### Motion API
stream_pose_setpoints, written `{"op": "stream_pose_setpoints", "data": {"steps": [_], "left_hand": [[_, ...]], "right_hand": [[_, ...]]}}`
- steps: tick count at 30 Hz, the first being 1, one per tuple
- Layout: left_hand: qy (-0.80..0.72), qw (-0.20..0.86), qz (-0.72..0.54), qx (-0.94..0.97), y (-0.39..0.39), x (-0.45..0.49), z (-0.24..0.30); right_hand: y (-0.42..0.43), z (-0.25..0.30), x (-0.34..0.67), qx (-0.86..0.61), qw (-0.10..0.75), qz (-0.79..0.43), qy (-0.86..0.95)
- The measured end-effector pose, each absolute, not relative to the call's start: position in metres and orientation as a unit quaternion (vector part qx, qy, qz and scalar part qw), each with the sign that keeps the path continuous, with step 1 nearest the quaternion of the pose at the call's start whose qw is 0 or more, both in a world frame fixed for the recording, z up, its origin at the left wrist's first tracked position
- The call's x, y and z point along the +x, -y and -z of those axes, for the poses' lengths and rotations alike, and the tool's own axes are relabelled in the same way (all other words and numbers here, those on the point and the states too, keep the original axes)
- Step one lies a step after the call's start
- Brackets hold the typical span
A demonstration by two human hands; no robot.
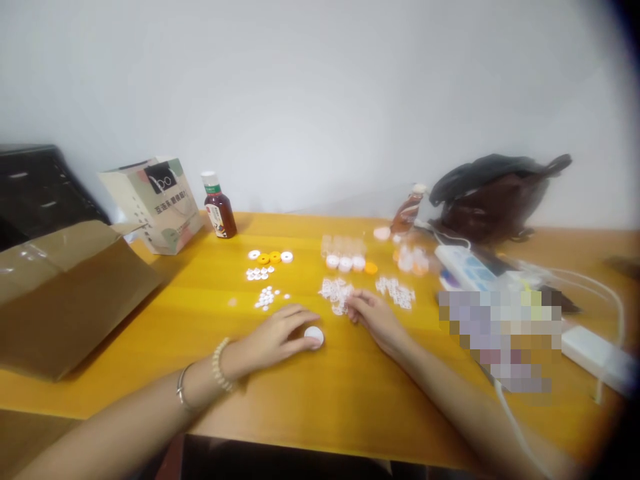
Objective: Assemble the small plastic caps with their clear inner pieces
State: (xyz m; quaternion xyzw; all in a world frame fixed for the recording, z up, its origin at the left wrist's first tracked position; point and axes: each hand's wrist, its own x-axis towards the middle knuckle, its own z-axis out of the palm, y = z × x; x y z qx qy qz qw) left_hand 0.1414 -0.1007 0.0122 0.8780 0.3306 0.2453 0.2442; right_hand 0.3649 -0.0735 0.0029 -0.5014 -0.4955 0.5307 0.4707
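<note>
My left hand point(285, 337), with bracelets at its wrist, curves around a white round cap point(314, 333). The thumb lies on the cap's near edge, and the fingers arch over its far side. To the right, my right hand point(375, 319) has its thumb and fingertips pinched together at the edge of a pile of small clear plastic pieces point(334, 290). What is between those fingertips is too blurred to make out. Beyond my left hand lie small white pieces point(267, 297), a group of white studded pieces point(259, 273) and a row of white and orange rings point(275, 257).
More clear pieces point(397, 292) and a row of pale caps point(345, 263) lie farther back. A dark-red bottle point(220, 210), paper bag point(167, 203) and cardboard box point(70, 293) stand left. Right are another bottle point(407, 212), a power strip point(467, 267), cables and a dark bag point(495, 197).
</note>
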Motion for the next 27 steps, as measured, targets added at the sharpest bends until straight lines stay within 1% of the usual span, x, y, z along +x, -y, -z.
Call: {"op": "stream_pose_setpoints", "data": {"steps": [4,10,13,19,23,27], "left_hand": [[-0.332,0.214,-0.281,0.875,0.083,0.148,-0.019],[-0.22,0.182,-0.214,0.934,0.048,0.182,-0.027],[-0.193,0.173,-0.198,0.945,0.041,0.196,-0.023],[-0.209,0.151,-0.19,0.947,0.041,0.2,-0.01],[-0.22,0.142,-0.192,0.946,0.043,0.195,-0.01],[-0.238,0.174,-0.244,0.924,0.046,0.184,-0.02]], "right_hand": [[0.075,0.001,0.361,-0.494,0.506,-0.542,0.454],[0.076,-0.001,0.361,-0.485,0.524,-0.55,0.434],[0.075,0.0,0.361,-0.48,0.531,-0.55,0.43],[0.075,0.002,0.361,-0.474,0.539,-0.551,0.426],[0.075,0.001,0.359,-0.467,0.545,-0.554,0.422],[0.073,0.003,0.358,-0.46,0.552,-0.55,0.427]]}}
